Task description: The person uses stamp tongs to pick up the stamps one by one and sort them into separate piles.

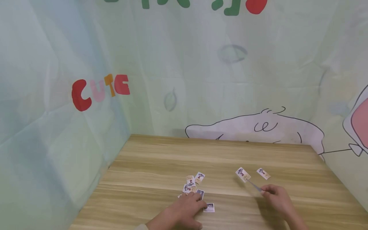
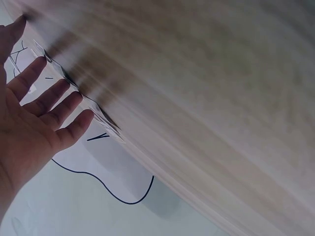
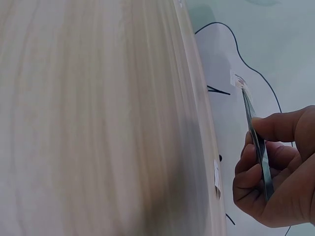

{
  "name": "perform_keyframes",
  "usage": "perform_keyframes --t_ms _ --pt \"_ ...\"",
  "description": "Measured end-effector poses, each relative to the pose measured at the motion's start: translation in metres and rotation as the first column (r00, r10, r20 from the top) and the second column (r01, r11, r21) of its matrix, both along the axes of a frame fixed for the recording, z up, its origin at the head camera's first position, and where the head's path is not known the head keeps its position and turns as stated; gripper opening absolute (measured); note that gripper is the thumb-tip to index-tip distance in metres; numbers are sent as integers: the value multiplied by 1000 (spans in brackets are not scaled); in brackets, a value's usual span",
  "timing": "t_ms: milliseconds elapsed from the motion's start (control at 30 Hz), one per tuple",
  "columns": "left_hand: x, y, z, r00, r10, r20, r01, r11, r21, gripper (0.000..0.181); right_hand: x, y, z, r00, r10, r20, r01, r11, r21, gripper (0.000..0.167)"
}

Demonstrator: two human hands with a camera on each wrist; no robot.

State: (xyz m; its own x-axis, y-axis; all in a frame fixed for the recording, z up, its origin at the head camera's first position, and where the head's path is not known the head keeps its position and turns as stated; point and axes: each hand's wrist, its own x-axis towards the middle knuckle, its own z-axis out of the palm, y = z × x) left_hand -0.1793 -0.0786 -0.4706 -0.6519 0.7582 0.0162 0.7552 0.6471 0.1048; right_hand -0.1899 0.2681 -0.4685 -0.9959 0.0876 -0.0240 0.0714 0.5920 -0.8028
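Note:
In the head view my right hand (image 1: 278,199) pinches metal tweezers (image 1: 255,185), whose tips hold a small printed card (image 1: 242,174). The right wrist view shows the tweezers (image 3: 257,142) between thumb and fingers, with the card (image 3: 239,81) at their tips, raised off the table. My left hand (image 1: 184,212) lies with spread fingers on the near side of several overlapping cards (image 1: 190,181), touching some. One card (image 1: 209,207) is beside its index finger. From the left wrist view, the fingers of the left hand (image 2: 44,118) reach the cards' edges (image 2: 103,117).
Another card (image 1: 263,173) lies on the wooden table (image 1: 161,153), to the right of the held one. A printed cloth (image 1: 172,64) with coloured letters and a drawn figure hangs behind the table and along its left side.

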Motion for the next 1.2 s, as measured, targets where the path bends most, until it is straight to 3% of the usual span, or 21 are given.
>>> perform_keyframes --t_ms 167,367,900,1200 --pt "0 -1 -2 1000 -12 -15 12 1000 11 55 0 11 -1 1000 -7 3 7 1000 28 21" --pt "1 -1 -3 1000 14 20 -15 1000 27 55 1 22 1 999 -31 39 31 1000 3 23" --pt "1 0 -1 1000 10 7 -10 999 33 56 2 61 2 997 -55 47 49 991 128 30" --pt "2 -1 -1 999 25 39 -26 999 23 57 -1 76 0 991 -81 103 72 994 86 31"
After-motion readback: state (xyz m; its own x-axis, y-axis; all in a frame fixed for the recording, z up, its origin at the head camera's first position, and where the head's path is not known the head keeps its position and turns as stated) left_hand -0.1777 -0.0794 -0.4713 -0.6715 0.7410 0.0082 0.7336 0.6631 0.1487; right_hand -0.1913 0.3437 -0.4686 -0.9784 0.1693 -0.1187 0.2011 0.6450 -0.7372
